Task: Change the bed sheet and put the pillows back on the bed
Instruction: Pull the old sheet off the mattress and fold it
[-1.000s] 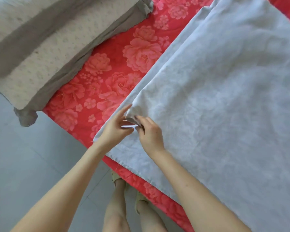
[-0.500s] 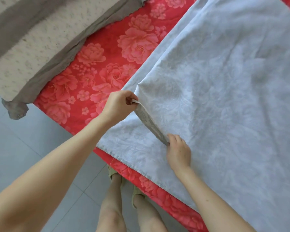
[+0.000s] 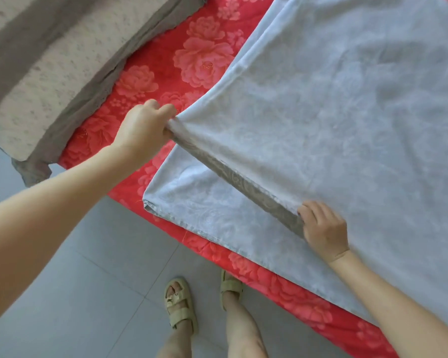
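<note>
Both hands hold the pale grey bed sheet (image 3: 334,104). I see my left hand (image 3: 142,130) fisted round its folded edge near the pillow (image 3: 36,73) and my right hand (image 3: 323,228) curled on that edge further along. The sheet lies over the red floral bedding (image 3: 199,55).

Bright, even daylight casts only faint, soft shadows. The pale grey patterned fabric sheet (image 3: 347,125) looks washed out; wide-angle distortion stretches the edges.
</note>
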Action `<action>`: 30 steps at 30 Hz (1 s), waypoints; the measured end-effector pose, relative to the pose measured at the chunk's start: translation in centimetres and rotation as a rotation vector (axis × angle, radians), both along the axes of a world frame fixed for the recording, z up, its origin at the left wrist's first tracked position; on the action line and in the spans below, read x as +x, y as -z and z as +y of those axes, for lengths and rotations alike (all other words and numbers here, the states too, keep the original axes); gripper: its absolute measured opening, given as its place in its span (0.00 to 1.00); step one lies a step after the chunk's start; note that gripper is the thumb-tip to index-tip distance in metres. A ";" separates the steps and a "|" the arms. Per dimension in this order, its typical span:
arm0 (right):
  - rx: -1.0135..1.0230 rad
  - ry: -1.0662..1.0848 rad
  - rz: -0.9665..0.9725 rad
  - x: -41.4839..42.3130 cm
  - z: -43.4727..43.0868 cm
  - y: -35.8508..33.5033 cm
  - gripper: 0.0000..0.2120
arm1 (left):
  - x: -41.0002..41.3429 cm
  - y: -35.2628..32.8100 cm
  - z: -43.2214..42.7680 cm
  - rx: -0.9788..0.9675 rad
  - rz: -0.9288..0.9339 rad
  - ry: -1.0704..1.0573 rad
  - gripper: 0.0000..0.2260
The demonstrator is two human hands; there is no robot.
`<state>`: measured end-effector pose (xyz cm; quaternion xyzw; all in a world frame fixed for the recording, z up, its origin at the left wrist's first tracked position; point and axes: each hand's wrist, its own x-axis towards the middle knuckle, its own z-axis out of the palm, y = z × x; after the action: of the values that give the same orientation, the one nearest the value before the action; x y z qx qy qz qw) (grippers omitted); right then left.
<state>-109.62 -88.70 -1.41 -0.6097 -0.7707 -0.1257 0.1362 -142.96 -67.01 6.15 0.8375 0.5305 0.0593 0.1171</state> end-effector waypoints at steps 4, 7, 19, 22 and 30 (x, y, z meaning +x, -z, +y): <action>0.023 -0.128 -0.065 1.2 -2.2 0.1 0.10 | 1.1 1.1 -1.3 -0.638 -0.630 -0.677 0.14; -0.003 -0.131 -0.182 2.7 -3.3 0.1 0.12 | 1.4 1.7 -2.3 -0.743 -0.985 -0.876 0.12; -0.547 0.049 -0.441 1.6 -5.8 4.6 0.11 | -1.0 2.4 -1.6 -0.191 0.101 -0.001 0.08; -0.460 0.039 -0.440 1.8 -5.7 4.6 0.09 | -0.2 4.0 -2.1 -0.201 0.210 0.059 0.11; -0.266 -0.180 -0.139 2.6 -8.2 -0.8 0.30 | -4.5 1.8 -2.8 -0.066 0.144 0.427 0.14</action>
<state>-107.05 -96.89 -0.62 -0.5408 -0.8395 -0.0517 0.0115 -147.45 -69.85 4.34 0.9285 0.3498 -0.0443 0.1162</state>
